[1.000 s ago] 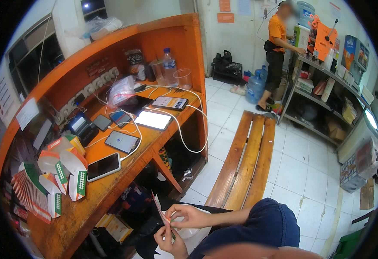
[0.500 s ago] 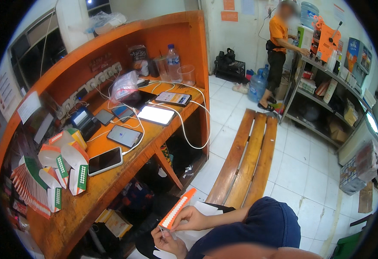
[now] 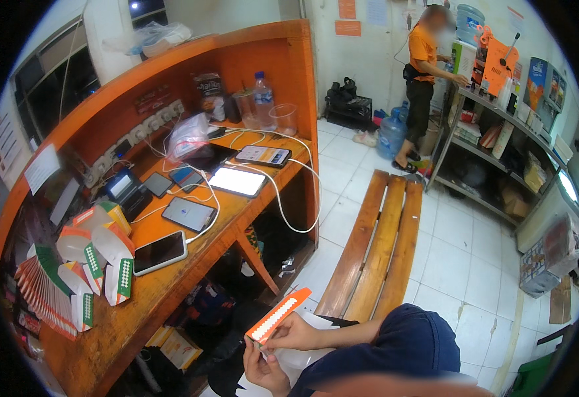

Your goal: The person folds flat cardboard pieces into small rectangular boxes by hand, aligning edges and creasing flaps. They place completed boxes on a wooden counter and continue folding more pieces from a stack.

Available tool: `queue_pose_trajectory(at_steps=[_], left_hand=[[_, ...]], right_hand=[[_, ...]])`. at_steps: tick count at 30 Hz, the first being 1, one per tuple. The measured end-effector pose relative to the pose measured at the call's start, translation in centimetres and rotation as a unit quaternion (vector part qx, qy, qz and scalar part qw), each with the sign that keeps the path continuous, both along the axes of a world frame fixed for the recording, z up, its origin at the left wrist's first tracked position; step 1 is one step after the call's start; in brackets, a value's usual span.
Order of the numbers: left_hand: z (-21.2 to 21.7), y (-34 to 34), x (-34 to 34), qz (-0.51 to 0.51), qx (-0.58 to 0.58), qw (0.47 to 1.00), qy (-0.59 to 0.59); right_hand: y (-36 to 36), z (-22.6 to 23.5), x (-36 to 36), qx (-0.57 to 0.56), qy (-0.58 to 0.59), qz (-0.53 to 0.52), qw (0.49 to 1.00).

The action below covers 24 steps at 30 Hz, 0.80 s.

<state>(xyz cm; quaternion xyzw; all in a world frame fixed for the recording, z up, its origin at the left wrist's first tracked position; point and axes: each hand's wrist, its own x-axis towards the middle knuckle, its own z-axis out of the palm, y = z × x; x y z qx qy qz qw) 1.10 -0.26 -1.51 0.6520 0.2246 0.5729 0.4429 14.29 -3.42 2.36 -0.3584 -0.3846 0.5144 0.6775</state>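
Note:
Low in the view I hold an orange paper carton (image 3: pixel 283 315) with a row of white shapes along its side. My right hand (image 3: pixel 297 333) pinches its lower edge, its forearm coming in from the right past navy cloth. Below it, my left hand (image 3: pixel 266 372) is closed on the carton's near end; some fingertips are hidden. White sheets (image 3: pixel 309 358) lie under my hands. On the orange counter to the left stand several formed cartons (image 3: pixel 119 274) in orange, white and green, beside a fanned stack of flat cartons (image 3: pixel 44 291).
Several phones with white cables lie on the wooden counter (image 3: pixel 226 221), near a water bottle (image 3: pixel 263 102) and a clear cup (image 3: pixel 283 119). A slatted wooden bench (image 3: pixel 369 251) extends ahead. A person in orange (image 3: pixel 423 59) stands at a metal shelf (image 3: pixel 481 149) holding an orange machine.
The carton and both my hands have shifted slightly right, and the carton's tilt has changed a little. The person at the shelf has moved an arm slightly.

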Motion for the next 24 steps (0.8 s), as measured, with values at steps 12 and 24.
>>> queue_pose_trajectory(at_steps=[12, 24], left_hand=[[1.5, -0.8, 0.9, -0.026, -0.082, 0.996, 0.022], [-3.8, 3.0, -2.7, 0.224, 0.068, 0.972, -0.029]], right_hand=[[-0.2, -0.6, -0.4, -0.097, -0.131, 0.097, 0.982], [-0.1, 1.2, 0.1, 0.122, -0.212, -0.218, 0.945]])
